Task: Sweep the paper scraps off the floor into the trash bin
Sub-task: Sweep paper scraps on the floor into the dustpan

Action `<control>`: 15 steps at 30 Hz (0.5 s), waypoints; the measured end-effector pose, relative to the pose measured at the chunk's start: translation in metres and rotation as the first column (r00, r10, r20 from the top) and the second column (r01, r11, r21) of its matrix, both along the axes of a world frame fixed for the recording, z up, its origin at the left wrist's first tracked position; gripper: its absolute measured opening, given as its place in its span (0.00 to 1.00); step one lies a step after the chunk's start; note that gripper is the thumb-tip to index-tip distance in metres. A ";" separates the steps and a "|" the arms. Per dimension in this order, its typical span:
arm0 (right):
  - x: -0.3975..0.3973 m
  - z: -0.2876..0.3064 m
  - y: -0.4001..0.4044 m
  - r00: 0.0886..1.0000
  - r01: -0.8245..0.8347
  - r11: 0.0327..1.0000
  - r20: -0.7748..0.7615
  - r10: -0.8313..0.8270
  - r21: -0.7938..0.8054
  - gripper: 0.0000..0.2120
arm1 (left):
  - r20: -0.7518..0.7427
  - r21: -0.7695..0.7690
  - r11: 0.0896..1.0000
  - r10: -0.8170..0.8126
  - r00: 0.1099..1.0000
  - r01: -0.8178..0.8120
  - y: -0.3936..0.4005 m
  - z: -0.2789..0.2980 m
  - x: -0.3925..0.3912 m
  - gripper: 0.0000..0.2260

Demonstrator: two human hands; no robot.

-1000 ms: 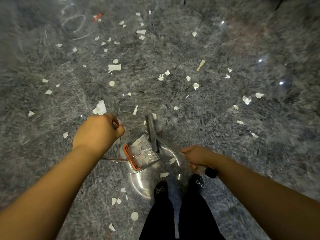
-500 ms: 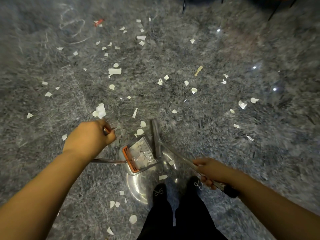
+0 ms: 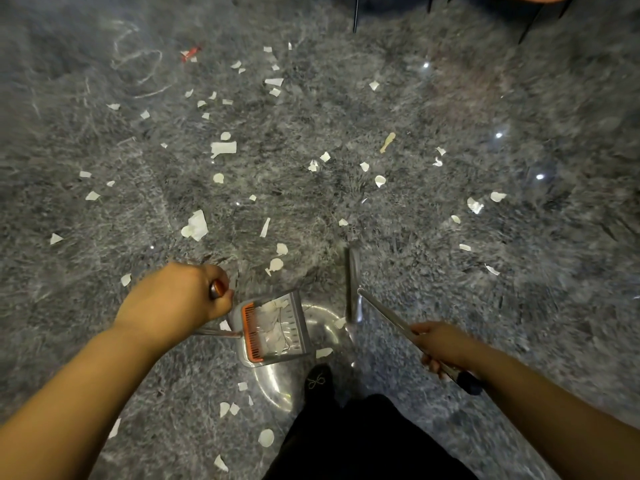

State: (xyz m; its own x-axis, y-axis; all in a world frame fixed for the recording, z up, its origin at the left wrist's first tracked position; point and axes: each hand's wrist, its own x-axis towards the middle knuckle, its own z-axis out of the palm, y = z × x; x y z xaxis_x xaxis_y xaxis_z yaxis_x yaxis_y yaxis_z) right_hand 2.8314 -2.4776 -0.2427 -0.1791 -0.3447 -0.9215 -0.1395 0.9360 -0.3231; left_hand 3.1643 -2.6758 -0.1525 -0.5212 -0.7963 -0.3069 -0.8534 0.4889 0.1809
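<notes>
Head view: left hand [image 3: 173, 299] gripping the dustpan [image 3: 273, 329] handle, right hand [image 3: 441, 344] clenching the broom [image 3: 353, 285] shaft. Lying just beyond the dustpan mouth, two paper scraps [image 3: 277, 263]; broom head standing right of it, long axis pointing away.

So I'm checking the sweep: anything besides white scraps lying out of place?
Yes: a red scrap at far upper left and a tan, bottle-shaped scrap right of centre stand out among the white paper scraps on the grey floor.

Glossy grey marbled floor [image 3: 450, 109] reflects ceiling lights; thin dark legs [image 3: 355, 12], perhaps furniture.
</notes>
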 end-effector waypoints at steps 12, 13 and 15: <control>-0.005 -0.011 0.031 0.995 -0.104 0.995 -0.010 0.103 -0.007 0.18 | -0.021 -0.056 0.998 0.027 0.999 -0.028 0.070 -0.002 -0.001 0.03; -0.004 -0.014 0.034 0.995 -0.098 0.995 -0.003 0.098 -0.006 0.17 | -0.021 -0.065 0.997 0.033 0.999 -0.035 0.075 -0.004 -0.001 0.03; 0.001 -0.020 0.040 0.995 -0.098 0.995 0.006 0.098 0.006 0.17 | 0.010 -0.065 0.997 0.047 0.999 -0.046 0.084 -0.009 0.002 0.03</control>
State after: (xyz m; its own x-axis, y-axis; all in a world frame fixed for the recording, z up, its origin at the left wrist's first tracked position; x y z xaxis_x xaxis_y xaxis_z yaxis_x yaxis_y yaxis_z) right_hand 2.8320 -2.4378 -0.2627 -0.1396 -0.3542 -0.9247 -0.2293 0.9200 -0.3178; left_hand 3.1665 -2.5916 -0.1614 -0.4799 -0.8380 -0.2596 -0.8773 0.4589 0.1403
